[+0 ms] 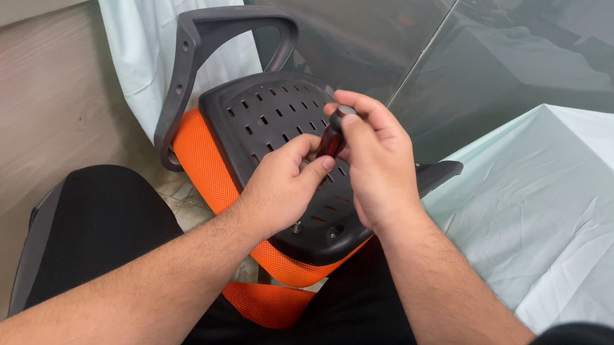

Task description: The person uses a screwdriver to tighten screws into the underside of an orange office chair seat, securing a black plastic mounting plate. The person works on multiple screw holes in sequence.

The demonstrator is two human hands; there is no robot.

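The largest thing in view is an upturned office chair seat point(266, 127), its underside a hard black plastic pan pierced with rows of small rectangular slots, wrapped at the rim by bright orange mesh upholstery point(206, 166); it rests tilted across the person's lap, between a pale wood-grain wall on one side and a table draped in wrinkled pale mint cloth point(560, 197) on the other. A dark grey moulded plastic armrest loop point(199, 42) rises from the far-left edge of the seat, smooth and curved. Over the middle of the pan, the right hand point(375, 164) is closed around the top of a short red-and-black-handled screwdriver point(333, 134), thumb and fingers capping its rounded end, while the left hand point(283, 185) pinches the lower part of the handle between thumb and fingers, steadying it upright against the pan. To do this well, I judge the tool should stay square to the pan with firm downward pressure, so the tip does not slip out of the screw head. Two small metal fasteners point(314, 232) sit near the seat's lower edge.
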